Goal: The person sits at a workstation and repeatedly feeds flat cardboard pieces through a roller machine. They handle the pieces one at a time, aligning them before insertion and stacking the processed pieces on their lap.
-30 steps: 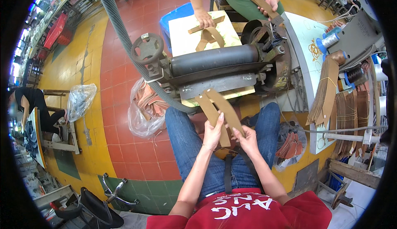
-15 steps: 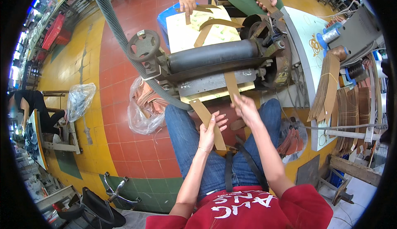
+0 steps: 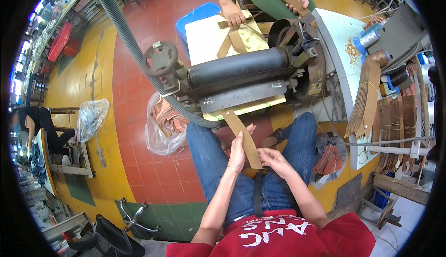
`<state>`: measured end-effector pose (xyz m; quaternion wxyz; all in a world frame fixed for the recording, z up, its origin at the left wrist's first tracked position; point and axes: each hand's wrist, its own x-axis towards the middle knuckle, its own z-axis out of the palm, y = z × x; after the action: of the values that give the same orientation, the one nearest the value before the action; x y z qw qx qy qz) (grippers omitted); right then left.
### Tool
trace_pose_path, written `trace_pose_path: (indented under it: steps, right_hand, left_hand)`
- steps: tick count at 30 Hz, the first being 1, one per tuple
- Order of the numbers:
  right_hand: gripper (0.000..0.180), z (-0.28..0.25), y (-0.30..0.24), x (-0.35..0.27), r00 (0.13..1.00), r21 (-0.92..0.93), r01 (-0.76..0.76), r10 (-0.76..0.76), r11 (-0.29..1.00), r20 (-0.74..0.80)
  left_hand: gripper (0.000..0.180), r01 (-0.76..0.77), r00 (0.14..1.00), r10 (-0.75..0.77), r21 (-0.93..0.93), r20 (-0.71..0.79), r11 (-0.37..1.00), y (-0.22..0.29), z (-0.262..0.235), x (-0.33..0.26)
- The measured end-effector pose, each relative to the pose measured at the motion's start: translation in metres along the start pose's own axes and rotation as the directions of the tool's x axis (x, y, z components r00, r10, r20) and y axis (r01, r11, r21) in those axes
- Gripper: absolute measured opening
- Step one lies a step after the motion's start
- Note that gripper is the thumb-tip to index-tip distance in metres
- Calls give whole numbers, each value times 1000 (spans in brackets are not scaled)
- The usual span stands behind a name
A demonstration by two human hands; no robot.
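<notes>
Holding a long, flat brown strip (image 3: pixel 249 146) at the lower centre of the frame, the left hand (image 3: pixel 237 151) has its thumb on top and its fingers loosely extended beneath. The right hand (image 3: pixel 275 161) has curled fingers, their tips at the strip's lower right edge; whether they pinch it, I cannot tell. Above, at the frame's centre, is a machine with a dark grey cylindrical roller (image 3: pixel 239 66) and a flat grey metal plate (image 3: pixel 244 97). Beyond it, a co-worker's hand (image 3: pixel 233 16) touches brown strips (image 3: pixel 237 40) on a pale, yellow-patterned board (image 3: pixel 202 48). At centre left sits a clear plastic bag (image 3: pixel 162 143) of pink pieces (image 3: pixel 168 115).
</notes>
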<state>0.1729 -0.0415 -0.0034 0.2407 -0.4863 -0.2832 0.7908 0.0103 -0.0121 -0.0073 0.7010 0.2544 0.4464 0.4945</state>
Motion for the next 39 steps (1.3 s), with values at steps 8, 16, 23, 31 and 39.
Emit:
trace_pose_path:
  steps: [8,16,23,31,39]
  right_hand:
    - [14,5,-19,12,941,-166,261,-289,951,-176]
    - [24,-1,-42,48,925,2,123,-114,992,-362]
    - [23,1,-78,104,909,253,316,-215,914,-356]
    - [27,-11,-20,49,995,378,-4,40,926,-88]
    - [23,-27,37,13,957,137,-113,145,984,-253]
  left_hand:
    - [58,-27,999,25,91,21,996,16,10,9]
    - [56,82,992,-95,154,79,985,6,1,5]
    - [44,274,961,-275,144,-11,951,-19,-8,-17]
    - [39,303,951,-295,91,-98,949,-27,-21,-22]
    - [38,258,964,-235,243,-121,935,-39,-37,-24]
